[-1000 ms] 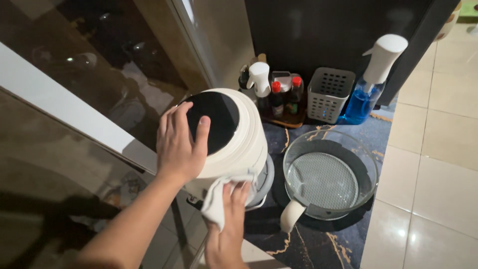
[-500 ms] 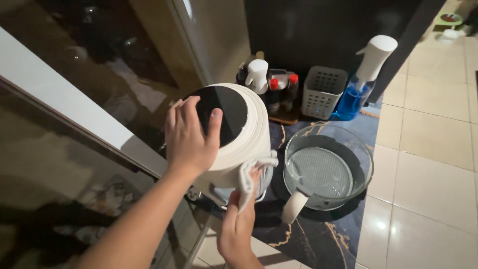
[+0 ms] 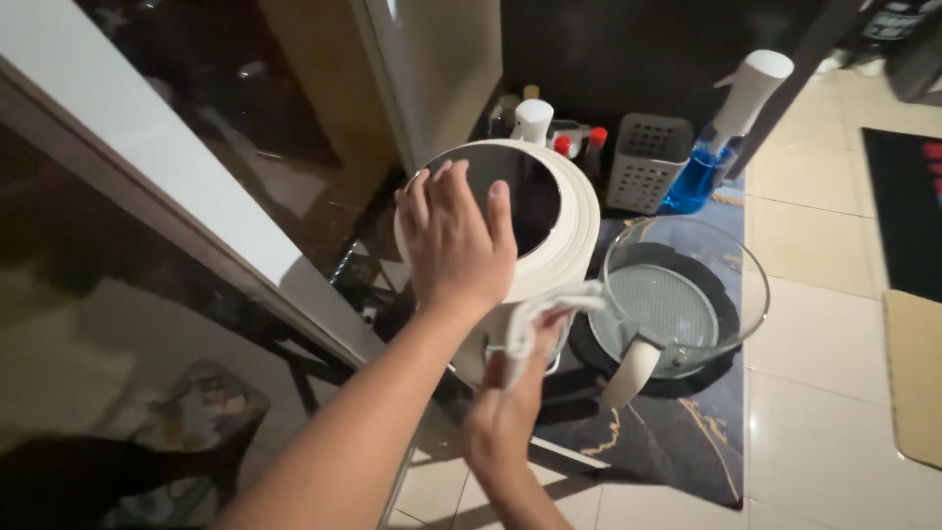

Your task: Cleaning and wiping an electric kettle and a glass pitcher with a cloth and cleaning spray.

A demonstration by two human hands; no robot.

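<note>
On dark marbled mat [image 3: 677,432]: left hand [image 3: 456,240] spread flat atop white appliance [image 3: 564,231], steadying; right hand [image 3: 515,393] pinching white cloth [image 3: 540,309] against lower side. Wiping midway, probably; glass bowl [image 3: 687,294] beside, untouched.

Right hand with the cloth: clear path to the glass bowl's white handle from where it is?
Probably yes. The right hand holds the white cloth against the white appliance, and the bowl handle juts out just beside it. Nothing stands between them, though the cloth fills the grip.
</note>
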